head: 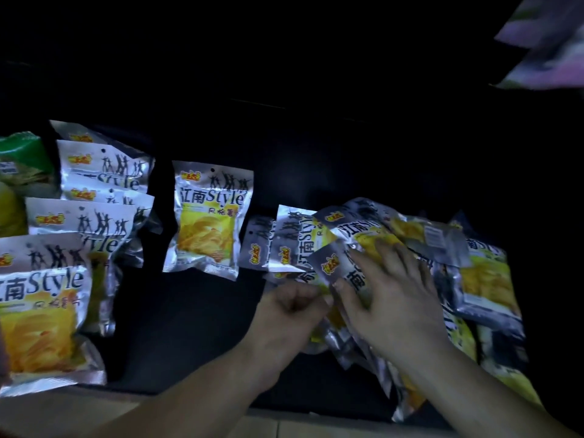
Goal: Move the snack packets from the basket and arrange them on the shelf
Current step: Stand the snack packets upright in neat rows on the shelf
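Observation:
Silver and yellow snack packets lie on a dark shelf (196,314). One packet (208,216) stands alone upright in the middle. A row of like packets (94,197) stands overlapped at the left. At the right lies a loose heap of packets (448,263). My right hand (395,298) rests on that heap, fingers spread, thumb against a tilted packet (335,263). My left hand (294,314) is curled into a fist just left of it and pinches the lower edge of a packet in the heap; the pinch is partly hidden.
A green packet (22,162) stands at the far left behind the row. Blurred pale packets (550,42) hang at the top right. The shelf's light front edge (158,415) runs along the bottom. The back of the shelf is dark.

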`<state>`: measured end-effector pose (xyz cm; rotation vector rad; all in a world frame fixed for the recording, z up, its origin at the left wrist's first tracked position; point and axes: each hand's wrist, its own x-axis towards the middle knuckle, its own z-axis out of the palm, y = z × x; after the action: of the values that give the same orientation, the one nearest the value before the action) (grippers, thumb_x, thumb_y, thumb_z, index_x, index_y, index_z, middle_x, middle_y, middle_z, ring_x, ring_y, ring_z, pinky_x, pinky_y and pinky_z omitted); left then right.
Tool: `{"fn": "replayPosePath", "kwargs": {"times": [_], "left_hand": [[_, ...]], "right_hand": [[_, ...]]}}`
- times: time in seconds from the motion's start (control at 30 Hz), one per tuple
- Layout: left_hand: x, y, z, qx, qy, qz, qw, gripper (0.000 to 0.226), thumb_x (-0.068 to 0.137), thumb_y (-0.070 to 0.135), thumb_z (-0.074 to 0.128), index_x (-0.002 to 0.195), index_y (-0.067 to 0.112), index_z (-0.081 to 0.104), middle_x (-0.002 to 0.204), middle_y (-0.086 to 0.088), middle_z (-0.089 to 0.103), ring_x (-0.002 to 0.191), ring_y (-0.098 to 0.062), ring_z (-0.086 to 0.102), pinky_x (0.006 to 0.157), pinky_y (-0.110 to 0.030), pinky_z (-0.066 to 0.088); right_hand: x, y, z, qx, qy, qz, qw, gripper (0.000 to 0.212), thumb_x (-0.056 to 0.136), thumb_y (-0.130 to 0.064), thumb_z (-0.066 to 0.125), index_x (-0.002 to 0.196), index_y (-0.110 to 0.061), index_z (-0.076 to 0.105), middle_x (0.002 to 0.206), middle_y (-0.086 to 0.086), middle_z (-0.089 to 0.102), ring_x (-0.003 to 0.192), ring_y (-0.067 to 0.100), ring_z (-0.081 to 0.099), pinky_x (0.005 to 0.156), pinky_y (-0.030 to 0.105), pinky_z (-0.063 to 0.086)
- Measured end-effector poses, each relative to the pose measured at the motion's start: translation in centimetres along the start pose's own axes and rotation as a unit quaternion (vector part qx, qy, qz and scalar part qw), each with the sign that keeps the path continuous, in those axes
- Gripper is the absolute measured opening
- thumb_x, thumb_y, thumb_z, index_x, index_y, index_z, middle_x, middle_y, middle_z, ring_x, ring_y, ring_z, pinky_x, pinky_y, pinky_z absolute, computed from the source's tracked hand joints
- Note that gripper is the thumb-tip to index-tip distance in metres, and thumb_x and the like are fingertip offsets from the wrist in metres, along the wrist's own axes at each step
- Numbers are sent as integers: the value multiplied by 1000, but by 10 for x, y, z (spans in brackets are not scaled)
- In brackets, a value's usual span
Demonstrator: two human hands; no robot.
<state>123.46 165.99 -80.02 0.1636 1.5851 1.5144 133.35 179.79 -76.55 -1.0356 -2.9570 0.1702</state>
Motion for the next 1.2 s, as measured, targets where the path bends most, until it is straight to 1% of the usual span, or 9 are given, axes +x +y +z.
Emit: {"fn": "replayPosePath", "kwargs": {"times": [0.2, 0.4, 0.53, 0.6, 0.73, 0.93, 1.03, 1.1, 1.2], "left_hand": [[5, 2, 26, 8, -13, 3, 1000, 19, 93, 19, 74, 84, 3, 68, 75, -17, 63, 61, -19, 55, 57, -26, 49], [0, 22, 16, -49, 13, 13, 999, 20, 98, 16, 65, 80, 16, 56, 73, -16, 57, 68, -30, 60, 57, -37, 53], [-15, 45, -21, -113, 45, 67, 990, 22, 100, 9, 58, 79, 10, 56, 71, -18, 60, 73, -43, 70, 64, -45, 57], [-23, 54, -41, -129, 59, 87, 986, 29, 101, 10, 57, 72, 15, 55, 64, -5, 57, 67, -35, 69, 68, -46, 57], [-30, 60, -74, -128, 80, 124, 981, 11, 102, 10, 56, 92, 5, 58, 85, -10, 74, 79, -28, 74, 80, -49, 62], [-19, 51, -129, -77, 117, 129, 982, 14, 105, 21, 56, 93, 16, 52, 60, -5, 37, 51, -17, 28, 48, -29, 29], [-13, 44, -149, -51, 132, 133, 981, 3, 101, 15, 62, 99, 15, 60, 61, -9, 50, 51, -22, 41, 49, -32, 38], [-10, 37, -160, -5, 134, 138, 981, 23, 96, 8, 68, 112, 24, 66, 75, -17, 64, 62, -29, 56, 61, -39, 50], [-9, 25, -173, 74, 125, 137, 980, 53, 91, -2, 71, 131, 32, 61, 88, -15, 70, 75, -20, 66, 71, -20, 54]], "right_hand": [[-4, 26, 0, 86, -28, -25, 996, 60, 97, -58, 25, 152, -40, 40, 161, -17, 33, 154, 9, 11, 126, 38, 17], [-5, 40, 1, 38, -54, -17, 998, 62, 98, -62, 9, 154, -45, 30, 164, -18, 27, 156, 9, 6, 127, 47, 9], [-2, 24, -1, 64, 48, -32, 996, 49, 100, -56, 35, 136, -35, 59, 148, -7, 50, 146, 21, 35, 118, 53, 30], [2, -1, -3, 167, 91, -65, 980, 39, 99, -54, 47, 122, -31, 68, 144, -8, 51, 136, 14, 47, 107, 42, 43], [11, -66, -8, 432, -22, -24, 901, 21, 92, -50, 66, 112, -42, 68, 129, -27, 55, 116, -14, 51, 91, 22, 50], [25, -112, 6, 546, -107, 22, 831, 31, 89, -14, 77, 96, -40, 61, 107, -3, 70, 102, 19, 67, 87, 40, 57], [28, -131, 18, 540, -98, 38, 835, 34, 89, -10, 77, 95, -39, 61, 98, 15, 67, 81, 28, 66, 67, 30, 56], [30, -139, 23, 540, -81, 59, 835, 32, 90, -9, 75, 97, -38, 63, 94, 19, 63, 65, 17, 56, 53, 21, 48], [34, -145, 26, 552, -66, 78, 828, 29, 92, -10, 73, 99, -36, 64, 97, 17, 64, 62, 16, 54, 43, 16, 46]]}}
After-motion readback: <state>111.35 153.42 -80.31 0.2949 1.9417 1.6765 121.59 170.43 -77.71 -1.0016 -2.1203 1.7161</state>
